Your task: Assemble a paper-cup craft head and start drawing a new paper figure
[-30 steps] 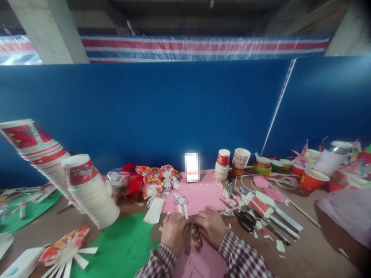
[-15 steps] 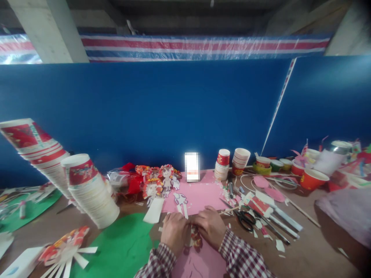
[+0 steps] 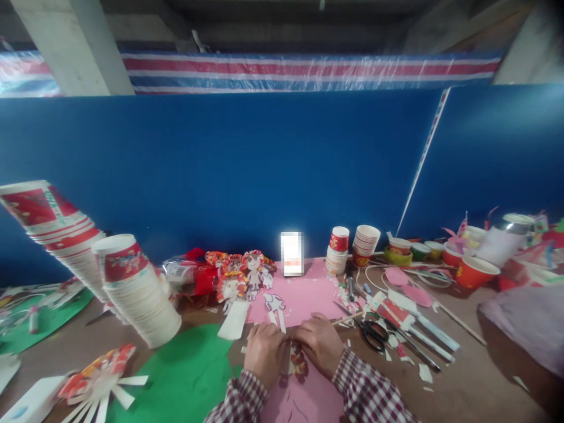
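My left hand [image 3: 265, 352] and my right hand [image 3: 322, 343] are close together at the table's front middle, fingers curled and fingertips nearly meeting. Between them is a small red-and-gold patterned paper cut-out [image 3: 298, 363], pinched at its upper edge and largely hidden by the fingers. Under the hands lies a pink sheet [image 3: 304, 402] with dark drawn lines. Just beyond the fingertips, a white paper figure cut-out [image 3: 275, 304] with long legs rests on another pink sheet [image 3: 308, 299]. Black-handled scissors [image 3: 374, 335] lie right of my right hand.
Leaning stacks of paper cups [image 3: 141, 299] stand at left, beside a green sheet [image 3: 189, 364] and a fringed cut cup [image 3: 103, 376]. Finished-looking lion cut-outs [image 3: 254, 267] sit behind. Smaller cup stacks [image 3: 338, 252], scraps, pens and an orange cup [image 3: 476, 273] are at right, before a blue partition [image 3: 264, 164].
Almost nothing differs. Both hands keep the same place and grip, and the patterned paper between them shows only a very slight shift.
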Demonstrator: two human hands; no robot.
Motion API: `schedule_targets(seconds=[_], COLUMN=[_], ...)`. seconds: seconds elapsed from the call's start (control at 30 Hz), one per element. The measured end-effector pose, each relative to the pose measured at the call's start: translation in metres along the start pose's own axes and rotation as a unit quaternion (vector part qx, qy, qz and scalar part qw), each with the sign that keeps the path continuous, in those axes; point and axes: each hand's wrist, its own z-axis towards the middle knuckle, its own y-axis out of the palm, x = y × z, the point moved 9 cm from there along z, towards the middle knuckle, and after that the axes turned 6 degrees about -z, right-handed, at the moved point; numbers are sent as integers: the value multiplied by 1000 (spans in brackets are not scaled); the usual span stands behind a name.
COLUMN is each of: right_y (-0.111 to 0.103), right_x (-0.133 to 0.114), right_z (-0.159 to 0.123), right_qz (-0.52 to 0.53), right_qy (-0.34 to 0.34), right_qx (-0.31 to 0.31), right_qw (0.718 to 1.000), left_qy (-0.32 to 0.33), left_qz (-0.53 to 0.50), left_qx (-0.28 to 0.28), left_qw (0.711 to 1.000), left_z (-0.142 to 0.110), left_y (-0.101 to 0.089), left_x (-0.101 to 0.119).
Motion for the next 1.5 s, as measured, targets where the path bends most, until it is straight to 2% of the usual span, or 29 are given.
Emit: schedule_targets(seconds=[1.5], right_y=[-7], right_x=[-3], right_z=[1], right_qz=[-4], right_qy=[8], right_qx=[-1], right_qw=[1000], left_qy=[11], left_qz=[-5], left_qx=[33], left_qw=[999], left_z=[-1], left_y=[-3], left_x=[1])
